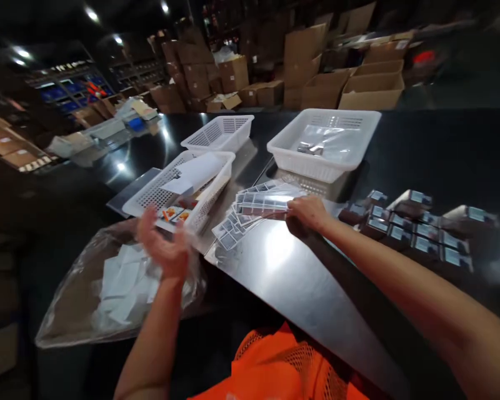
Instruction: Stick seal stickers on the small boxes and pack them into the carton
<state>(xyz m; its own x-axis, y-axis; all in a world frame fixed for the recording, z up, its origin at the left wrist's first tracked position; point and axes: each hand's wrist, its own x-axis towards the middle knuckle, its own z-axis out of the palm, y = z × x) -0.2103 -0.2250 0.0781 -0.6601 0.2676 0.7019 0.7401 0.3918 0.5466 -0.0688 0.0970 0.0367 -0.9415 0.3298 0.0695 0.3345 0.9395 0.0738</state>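
Note:
My right hand (pixel 309 214) pinches the edge of a clear plastic sleeve (pixel 263 201) that lies on top of a fanned stack of small labelled clear bags (pixel 232 228) on the steel table (pixel 300 283). My left hand (pixel 163 250) hovers blurred, fingers spread and holding nothing, above a large clear plastic bag (pixel 108 289) filled with white paper pieces. Just beyond that hand stands a white perforated basket (pixel 179 189) with paper sheets and coloured cards in it.
Two more white baskets sit further back, one at the middle (pixel 219 133) and one at the right (pixel 325 141) holding a clear bag. Rows of small dark boxes with labels (pixel 416 228) lie at the right. Cardboard cartons (pixel 370 83) stack up behind the table.

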